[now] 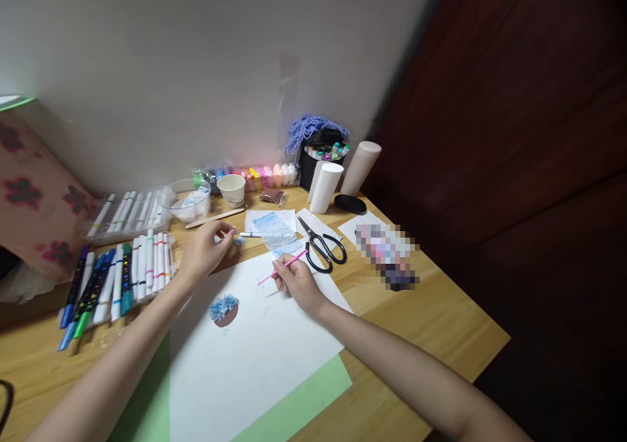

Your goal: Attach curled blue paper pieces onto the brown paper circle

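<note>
My left hand [203,249] is over the top left edge of the white paper sheet [255,363], its thumb and fingers closed in a pinch. At its fingertips shows a small scrap of blue-and-white tissue [239,240]. My right hand [296,282] grips a thin pink stick [294,260] that slants above the sheet. Lower left on the sheet lies a brown round shape [228,316], its upper part covered with crumpled blue-and-white tissue bits [224,305]. A blue-streaked piece of tissue [275,232] and black-handled scissors [323,243] lie beyond my right hand.
Green paper [313,396] lies under the sheet. Several markers [117,279] are at left. A paper cup [232,190], a clear bowl [191,200], a wooden stick [215,218], a white cylinder [326,189] and a black pen holder [308,168] stand or lie toward the wall.
</note>
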Action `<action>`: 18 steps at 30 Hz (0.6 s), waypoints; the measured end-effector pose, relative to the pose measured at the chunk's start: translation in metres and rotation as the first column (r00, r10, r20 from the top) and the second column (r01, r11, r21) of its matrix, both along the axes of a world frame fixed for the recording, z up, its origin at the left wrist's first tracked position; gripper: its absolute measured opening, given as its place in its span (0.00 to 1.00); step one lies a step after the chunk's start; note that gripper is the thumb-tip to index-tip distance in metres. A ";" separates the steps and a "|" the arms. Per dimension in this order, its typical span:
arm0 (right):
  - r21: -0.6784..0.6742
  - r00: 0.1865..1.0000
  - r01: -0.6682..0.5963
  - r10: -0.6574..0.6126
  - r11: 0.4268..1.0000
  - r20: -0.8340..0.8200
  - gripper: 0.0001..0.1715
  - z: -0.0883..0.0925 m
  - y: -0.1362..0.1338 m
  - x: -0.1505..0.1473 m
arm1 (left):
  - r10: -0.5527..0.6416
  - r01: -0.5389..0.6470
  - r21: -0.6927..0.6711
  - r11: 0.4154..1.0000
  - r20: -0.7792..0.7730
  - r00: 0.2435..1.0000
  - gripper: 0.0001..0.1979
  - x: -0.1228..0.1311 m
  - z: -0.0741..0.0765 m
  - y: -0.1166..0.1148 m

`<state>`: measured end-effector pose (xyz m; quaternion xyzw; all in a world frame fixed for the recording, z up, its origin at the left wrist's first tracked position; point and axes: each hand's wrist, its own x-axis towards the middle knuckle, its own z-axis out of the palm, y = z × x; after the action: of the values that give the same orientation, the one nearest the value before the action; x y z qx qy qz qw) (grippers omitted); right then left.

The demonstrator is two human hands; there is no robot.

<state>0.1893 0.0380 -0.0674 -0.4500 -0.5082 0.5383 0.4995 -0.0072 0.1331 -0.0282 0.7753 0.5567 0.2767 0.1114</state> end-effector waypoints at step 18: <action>0.022 1.000 -0.030 0.030 0.999 0.006 0.20 0.003 -0.001 0.001 | -0.042 0.113 -0.273 0.955 0.253 0.967 0.16 -0.001 0.008 -0.053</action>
<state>0.1906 0.0374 -0.0648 -0.4384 -0.5223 0.5388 0.4946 -0.0081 0.0799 -0.0205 0.7327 0.5416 0.2821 0.3005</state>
